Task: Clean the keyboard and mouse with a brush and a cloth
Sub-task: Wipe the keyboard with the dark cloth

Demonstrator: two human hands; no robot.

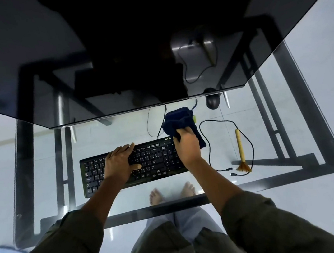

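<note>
Black flat keyboard (133, 165) mid glass table (286, 177), left hand (121, 162) flat, open, pinning keys. Right hand (185, 144) closed on dark blue cloth (178, 119) at keyboard's far right corner. Bamboo-handled brush (241, 152) idle near right edge. Black mouse (212, 100) at far edge, apparently still to do; wiping stage likely.
</note>
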